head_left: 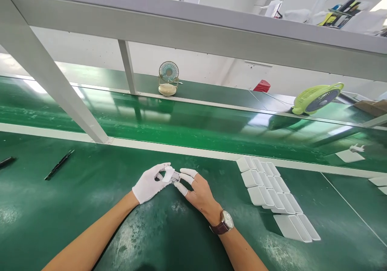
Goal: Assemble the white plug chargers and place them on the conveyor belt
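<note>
My left hand [150, 184], in a white glove, is closed in a pinch on a small white plastic part [168, 174]. A shiny grey, partly clear piece [175, 176] sits at that part's right side; whether the two are joined I cannot tell. My right hand [198, 190] wears white finger cots on thumb and fingers, and a watch [226, 218] at the wrist. Its thumb and fingertips close around the right end of the grey piece. Both hands are just above the green table [169, 234]. To the right lie rows of white, tray-like plastic pieces [261, 196].
A black pen-like tool [59, 165] and another dark tool [6, 162] lie at the left. Beyond the table's pale edge runs a green conveyor belt [181, 132]. A grey metal frame [193, 29] crosses above. Two fans [168, 75] stand on the far side.
</note>
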The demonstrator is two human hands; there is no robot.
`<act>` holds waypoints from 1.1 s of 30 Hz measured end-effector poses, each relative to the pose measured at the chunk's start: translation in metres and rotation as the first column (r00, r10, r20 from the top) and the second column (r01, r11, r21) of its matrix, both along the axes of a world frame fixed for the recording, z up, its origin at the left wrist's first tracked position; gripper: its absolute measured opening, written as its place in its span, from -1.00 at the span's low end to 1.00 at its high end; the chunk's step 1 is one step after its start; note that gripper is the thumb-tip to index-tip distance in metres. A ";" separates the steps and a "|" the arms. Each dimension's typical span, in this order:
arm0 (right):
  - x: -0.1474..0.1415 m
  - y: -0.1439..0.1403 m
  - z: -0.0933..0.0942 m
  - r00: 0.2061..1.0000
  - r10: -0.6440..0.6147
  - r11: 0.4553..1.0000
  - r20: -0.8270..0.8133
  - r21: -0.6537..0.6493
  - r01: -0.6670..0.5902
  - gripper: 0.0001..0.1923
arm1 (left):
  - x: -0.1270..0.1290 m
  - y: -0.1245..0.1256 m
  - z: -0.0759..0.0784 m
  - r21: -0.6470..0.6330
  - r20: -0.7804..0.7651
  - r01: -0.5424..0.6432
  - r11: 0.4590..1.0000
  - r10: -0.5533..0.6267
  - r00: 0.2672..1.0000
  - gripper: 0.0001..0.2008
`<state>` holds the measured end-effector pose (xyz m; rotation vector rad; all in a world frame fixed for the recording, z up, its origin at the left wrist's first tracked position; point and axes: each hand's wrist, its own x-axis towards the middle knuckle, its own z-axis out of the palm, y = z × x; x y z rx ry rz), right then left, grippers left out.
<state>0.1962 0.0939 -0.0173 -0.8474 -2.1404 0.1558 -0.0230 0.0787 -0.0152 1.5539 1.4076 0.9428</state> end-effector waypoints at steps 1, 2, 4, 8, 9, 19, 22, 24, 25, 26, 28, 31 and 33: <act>-0.001 0.000 0.001 1.000 0.000 1.000 0.004 0.001 0.000 -0.71 | 0.000 0.000 -0.001 0.002 0.003 -0.003 1.000 0.003 1.000 -0.55; -0.001 0.000 0.001 1.000 0.000 1.000 0.008 0.000 0.000 -0.71 | 0.000 0.000 -0.002 0.005 0.004 -0.006 1.000 0.006 1.000 -0.55; -0.002 0.000 0.003 1.000 0.002 1.000 0.017 -0.015 -0.002 -0.70 | 0.000 0.000 -0.003 0.012 0.000 -0.010 1.000 0.010 1.000 -0.55; -0.005 -0.001 0.003 1.000 -0.001 0.997 0.028 -0.072 0.003 -0.67 | 0.000 0.000 -0.005 0.022 -0.008 -0.007 1.000 0.007 1.000 -0.54; -0.006 -0.001 0.003 1.000 0.002 0.996 0.027 -0.085 0.000 -0.67 | -0.001 0.000 -0.006 0.020 -0.008 -0.004 1.000 0.004 1.000 -0.54; -0.011 -0.001 0.005 0.994 0.055 0.940 -0.094 -0.332 -0.083 -0.74 | 0.001 0.001 -0.004 -0.017 -0.016 -0.021 1.000 0.020 1.000 -0.58; -0.013 0.000 0.008 0.990 0.054 0.918 -0.132 -0.382 -0.101 -0.73 | 0.002 0.001 0.001 -0.024 -0.031 -0.033 0.999 0.032 0.999 -0.60; -0.013 0.000 0.010 0.988 0.039 0.914 -0.152 -0.394 -0.097 -0.75 | 0.002 0.001 0.003 -0.019 -0.033 -0.026 0.999 0.025 0.999 -0.60; -0.014 0.000 0.011 0.987 0.030 0.916 -0.159 -0.391 -0.091 -0.77 | 0.002 0.001 0.003 -0.018 -0.034 -0.022 1.000 0.022 0.999 -0.59; -0.014 0.000 0.011 0.987 0.023 0.919 -0.160 -0.384 -0.083 -0.79 | 0.002 0.001 0.004 -0.022 -0.034 -0.020 1.000 0.019 0.999 -0.59; -0.014 0.000 0.012 0.990 0.018 0.930 -0.143 -0.362 -0.070 -0.81 | 0.001 0.001 0.005 -0.037 -0.030 -0.016 0.999 0.015 0.999 -0.58; -0.014 0.001 0.010 0.996 0.020 0.952 -0.093 -0.303 -0.047 -0.81 | 0.002 0.001 0.006 -0.050 -0.020 -0.011 0.999 0.010 1.000 -0.58; -0.012 0.001 0.009 0.998 0.016 0.964 -0.067 -0.262 -0.033 -0.79 | 0.002 0.001 0.006 -0.045 -0.016 -0.013 0.999 0.012 1.000 -0.58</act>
